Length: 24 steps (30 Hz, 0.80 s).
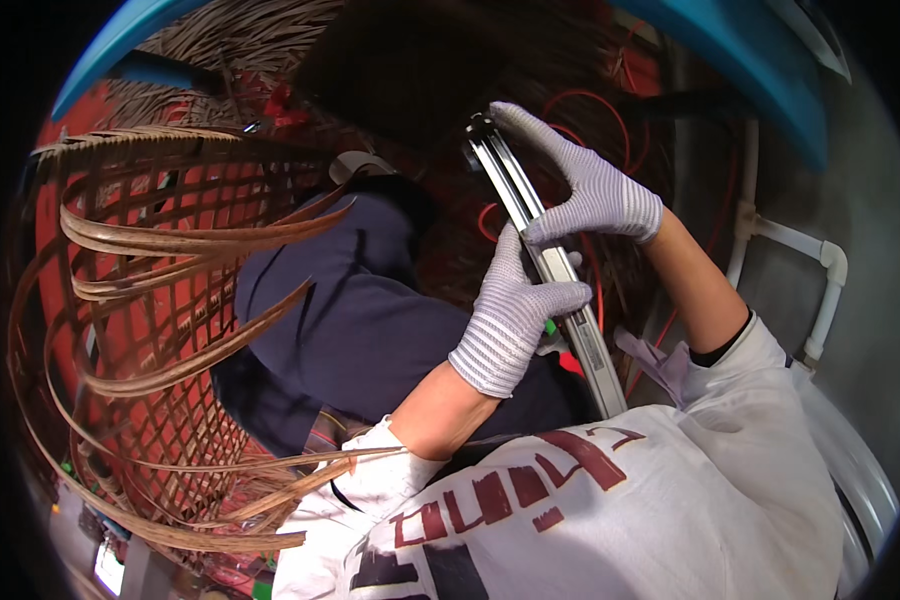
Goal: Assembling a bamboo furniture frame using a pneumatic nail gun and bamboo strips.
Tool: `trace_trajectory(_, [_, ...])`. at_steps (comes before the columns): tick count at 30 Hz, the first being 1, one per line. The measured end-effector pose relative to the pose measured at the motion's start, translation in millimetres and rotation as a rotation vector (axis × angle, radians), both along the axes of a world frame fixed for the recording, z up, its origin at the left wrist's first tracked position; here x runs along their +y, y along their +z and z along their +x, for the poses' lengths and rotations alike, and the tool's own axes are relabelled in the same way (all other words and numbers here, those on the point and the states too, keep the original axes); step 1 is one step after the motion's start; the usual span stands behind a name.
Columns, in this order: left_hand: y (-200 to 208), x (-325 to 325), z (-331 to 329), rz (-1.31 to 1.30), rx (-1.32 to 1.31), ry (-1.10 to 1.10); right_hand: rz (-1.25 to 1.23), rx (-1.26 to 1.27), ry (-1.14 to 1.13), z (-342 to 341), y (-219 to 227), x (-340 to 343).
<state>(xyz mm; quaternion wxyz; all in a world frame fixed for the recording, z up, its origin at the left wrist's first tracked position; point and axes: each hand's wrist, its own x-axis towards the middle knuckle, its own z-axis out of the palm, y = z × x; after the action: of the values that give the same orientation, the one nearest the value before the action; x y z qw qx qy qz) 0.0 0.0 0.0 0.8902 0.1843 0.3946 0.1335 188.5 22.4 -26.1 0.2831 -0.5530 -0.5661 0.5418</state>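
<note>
A long, narrow silver tool point(590, 355) lies slantwise in front of my chest. Its slotted double rail and slim body look like a staple gun's magazine, though its lower parts are partly hidden. My left hand point(515, 315), in a striped white-and-grey glove, is closed round the middle of it. Higher up, my right hand point(595, 195) wears a matching glove; its thumb presses on the rail and its fingers reach to the dark far end. Small green and red parts show beside the body, below my left hand.
Brown woven lattice point(170, 220) with long curling strips point(180, 375) stands at the left, against red surfaces. A red hose point(610, 105) loops beyond my right hand. White pipes point(805, 245) run along the grey wall at the right. Dried fronds point(245, 45) lie at the far left.
</note>
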Motion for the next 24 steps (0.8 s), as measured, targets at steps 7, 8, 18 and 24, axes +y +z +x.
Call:
trace_trajectory(7, [-4,-1,-1,0.016,-0.163,0.035,0.156,0.033,-0.160,-3,-11,22])
trace_trajectory(8, [-2,0,-1,-0.023,-0.157,0.032,0.101,-0.004,-0.148,0,-12,25])
trace_trajectory(18, [8,0,-3,-0.129,-0.149,0.004,-0.016,-0.093,-0.382,-15,-20,22])
trace_trajectory(24, [2,2,-5,-0.212,-0.146,0.006,0.169,-0.292,-0.366,-19,-18,18])
